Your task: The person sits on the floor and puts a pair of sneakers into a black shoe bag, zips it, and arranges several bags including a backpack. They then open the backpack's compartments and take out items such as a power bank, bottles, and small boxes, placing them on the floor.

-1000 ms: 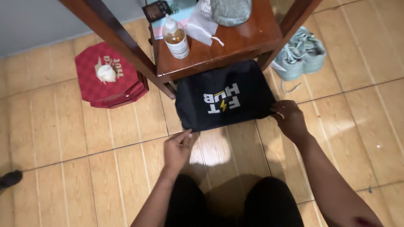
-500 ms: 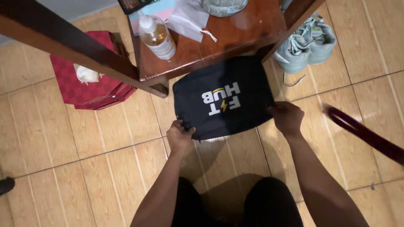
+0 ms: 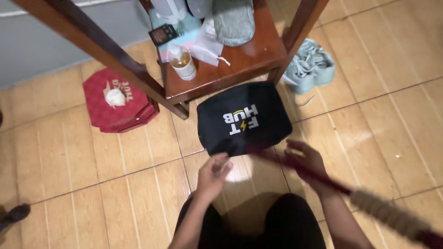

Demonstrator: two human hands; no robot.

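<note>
Change: half a second ago both my hands sat on the near edge of the black pouch (image 3: 243,119); now both have lifted off it, and a dark red stick (image 3: 318,173) with a fuzzy brown end slants across the lower right of the frame.
Meaning: I judge the pouch has been let go and lies on its own on the floor; handling has moved to the stick.
Left hand (image 3: 213,174): centre bottom of the frame, just below the pouch's near edge, fingers loosely curled, grip empty as far as I can see.
Right hand (image 3: 308,162): right of centre, fingers spread over the stick's shaft; motion blur means I cannot tell whether it clasps the stick or only touches it.
Black pouch: flat on the tan floor tiles (image 3: 92,157), centre frame, its far edge tucked under the wooden bench (image 3: 240,62). Closed; contents hidden.
Bench: upper centre; carries a bottle (image 3: 182,62) of amber liquid, about half full, a white face mask (image 3: 207,46) and a grey padded case (image 3: 233,20), closed.
Red box (image 3: 115,107): left of frame on the floor, lid on, a crumpled white wad on top.
Pale shoes (image 3: 308,69): upper right, beside a bench leg.
</note>
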